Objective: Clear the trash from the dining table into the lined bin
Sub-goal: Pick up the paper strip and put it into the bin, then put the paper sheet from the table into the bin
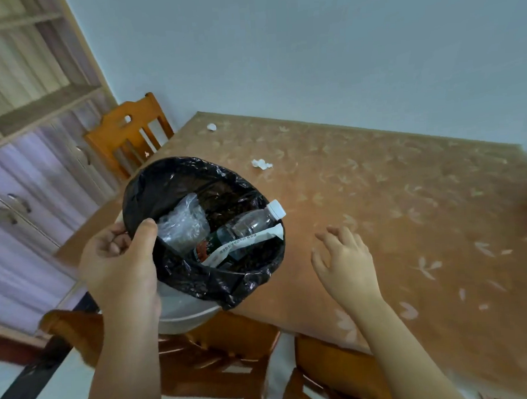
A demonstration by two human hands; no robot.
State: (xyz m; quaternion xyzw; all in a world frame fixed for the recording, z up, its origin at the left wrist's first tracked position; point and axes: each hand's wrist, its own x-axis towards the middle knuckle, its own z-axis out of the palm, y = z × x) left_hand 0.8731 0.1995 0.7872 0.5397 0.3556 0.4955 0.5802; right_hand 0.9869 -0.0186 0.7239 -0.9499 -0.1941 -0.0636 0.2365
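Note:
My left hand (122,261) grips the near rim of a white bin (185,313) lined with a black bag (230,280), held up at the table's left edge. Inside lie a clear plastic bottle (248,224) with a white cap, a crumpled clear wrapper (182,225) and a printed paper wrapper (243,244). My right hand (344,259) hovers open over the table just right of the bin, fingers spread, holding nothing. Two crumpled white tissues remain on the orange patterned tablecloth (409,207): one (262,164) beyond the bin, one (211,127) near the far corner.
Wooden chairs stand at the table's far left (130,133) and tucked under its near edge (335,369). A shelf cabinet with purple doors (26,181) lines the left wall. A pale wall runs behind the table.

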